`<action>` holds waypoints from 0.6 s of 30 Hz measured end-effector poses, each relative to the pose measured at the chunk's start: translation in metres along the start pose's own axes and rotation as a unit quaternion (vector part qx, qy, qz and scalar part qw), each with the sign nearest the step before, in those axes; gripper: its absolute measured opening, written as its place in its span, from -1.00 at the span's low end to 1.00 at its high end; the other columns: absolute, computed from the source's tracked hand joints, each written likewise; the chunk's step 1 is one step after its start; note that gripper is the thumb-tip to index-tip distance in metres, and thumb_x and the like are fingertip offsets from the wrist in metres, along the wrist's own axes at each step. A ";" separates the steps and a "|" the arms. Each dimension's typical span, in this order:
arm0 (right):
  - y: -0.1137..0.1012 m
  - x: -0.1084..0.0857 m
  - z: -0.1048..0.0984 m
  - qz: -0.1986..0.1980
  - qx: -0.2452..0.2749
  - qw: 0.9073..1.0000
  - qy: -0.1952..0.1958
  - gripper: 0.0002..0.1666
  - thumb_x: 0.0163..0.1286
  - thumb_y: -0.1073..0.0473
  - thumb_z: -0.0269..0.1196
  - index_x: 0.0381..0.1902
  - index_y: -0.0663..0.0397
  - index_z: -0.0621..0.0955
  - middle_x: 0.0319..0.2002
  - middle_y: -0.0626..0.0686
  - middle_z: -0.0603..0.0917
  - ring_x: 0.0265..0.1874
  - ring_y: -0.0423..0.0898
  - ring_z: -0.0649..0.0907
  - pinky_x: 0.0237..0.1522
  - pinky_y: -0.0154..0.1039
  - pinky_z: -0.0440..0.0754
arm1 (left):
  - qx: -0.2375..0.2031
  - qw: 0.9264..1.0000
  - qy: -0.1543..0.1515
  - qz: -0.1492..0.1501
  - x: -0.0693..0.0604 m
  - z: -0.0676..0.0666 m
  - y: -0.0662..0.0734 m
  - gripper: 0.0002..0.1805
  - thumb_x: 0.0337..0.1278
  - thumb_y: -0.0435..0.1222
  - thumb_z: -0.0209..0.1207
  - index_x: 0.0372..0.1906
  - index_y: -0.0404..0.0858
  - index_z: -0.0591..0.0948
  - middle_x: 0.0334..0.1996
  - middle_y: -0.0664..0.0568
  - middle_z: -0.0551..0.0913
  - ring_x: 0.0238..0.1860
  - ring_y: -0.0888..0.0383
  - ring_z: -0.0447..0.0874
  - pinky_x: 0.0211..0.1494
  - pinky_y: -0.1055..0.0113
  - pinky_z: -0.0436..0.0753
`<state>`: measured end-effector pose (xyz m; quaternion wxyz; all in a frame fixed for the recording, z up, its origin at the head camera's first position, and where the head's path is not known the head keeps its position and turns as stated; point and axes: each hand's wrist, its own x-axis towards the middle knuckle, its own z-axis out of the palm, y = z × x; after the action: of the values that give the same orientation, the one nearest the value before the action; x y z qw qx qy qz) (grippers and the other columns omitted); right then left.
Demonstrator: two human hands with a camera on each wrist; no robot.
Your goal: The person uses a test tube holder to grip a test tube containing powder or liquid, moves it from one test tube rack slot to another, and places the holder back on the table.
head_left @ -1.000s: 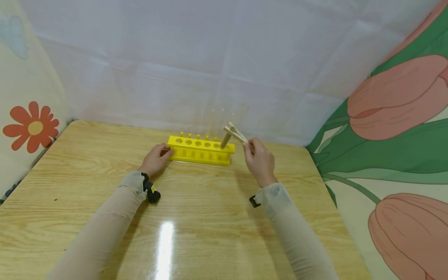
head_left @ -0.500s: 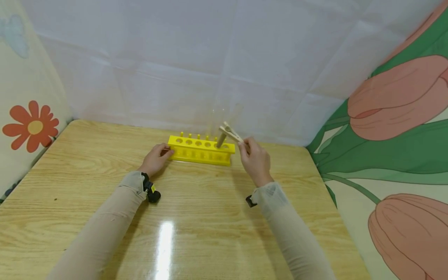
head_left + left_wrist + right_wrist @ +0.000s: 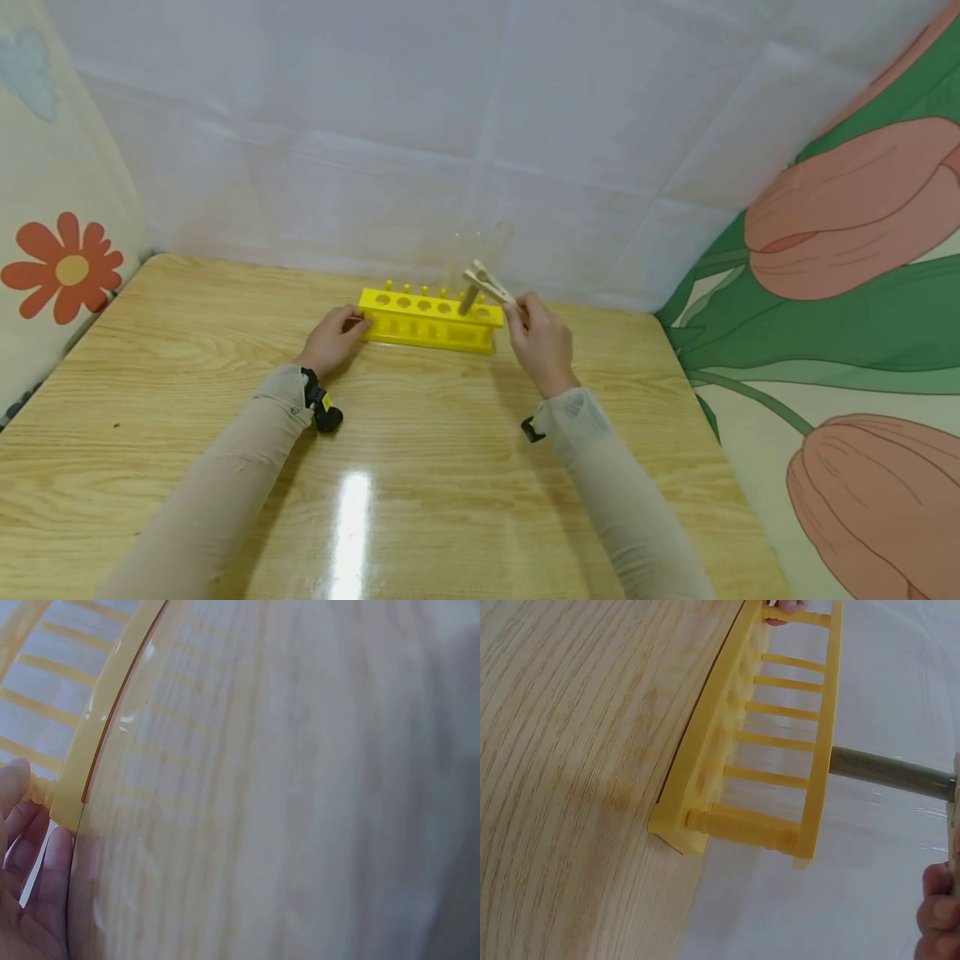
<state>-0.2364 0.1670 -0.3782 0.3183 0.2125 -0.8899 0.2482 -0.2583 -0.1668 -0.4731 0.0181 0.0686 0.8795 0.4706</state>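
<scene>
Test tube (image 3: pixel 892 772): tilts, lower end at yellow rack (image 3: pixel 431 318); probably handles as light, slippery, fragile; calls for gentle hold by wooden clamp (image 3: pixel 498 292), pinched in right hand (image 3: pixel 542 342); rack's end gripped in left hand (image 3: pixel 330 342).

A glossy wood-grain table (image 3: pixel 435 500) carries 1 yellow test-tube rack (image 3: pixel 429 318) near its far edge

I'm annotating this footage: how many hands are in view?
2: the left hand holds the left end of the yellow rack; the right hand holds the wooden clamp. No others show.
</scene>
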 end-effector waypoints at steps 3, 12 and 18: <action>-0.001 0.001 0.001 0.004 0.000 1.000 0.001 -0.73 0.52 0.11 0.26 -0.27 0.24 0.60 -0.66 0.04 0.52 -0.75 -0.17 0.31 -0.72 -0.22 0.30 | 0.000 1.000 0.000 -0.001 0.001 0.000 -0.001 -0.58 0.62 -0.12 -0.03 0.18 -0.41 0.47 0.24 -0.37 0.41 0.22 -0.27 0.43 0.33 -0.17 0.38; -0.004 0.000 0.006 0.013 -0.001 1.000 -0.010 -0.72 0.52 0.10 0.26 -0.29 0.23 0.59 -0.65 0.03 0.52 -0.76 -0.15 0.32 -0.73 -0.23 0.29 | 0.004 1.000 0.003 0.000 0.002 0.000 -0.003 -0.58 0.62 -0.13 -0.03 0.17 -0.42 0.48 0.22 -0.38 0.42 0.21 -0.27 0.44 0.32 -0.17 0.38; -0.004 -0.005 0.010 0.020 -0.004 1.000 -0.022 -0.73 0.52 0.11 0.25 -0.28 0.23 0.58 -0.65 0.02 0.50 -0.76 -0.15 0.32 -0.74 -0.25 0.27 | 0.002 1.000 0.002 0.001 0.003 0.001 -0.004 -0.57 0.62 -0.13 -0.03 0.19 -0.43 0.48 0.22 -0.38 0.43 0.22 -0.27 0.44 0.34 -0.17 0.38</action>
<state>-0.2353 0.1592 -0.3864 0.2944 0.1986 -0.9017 0.2467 -0.2615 -0.1679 -0.4765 0.0155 0.0679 0.8805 0.4689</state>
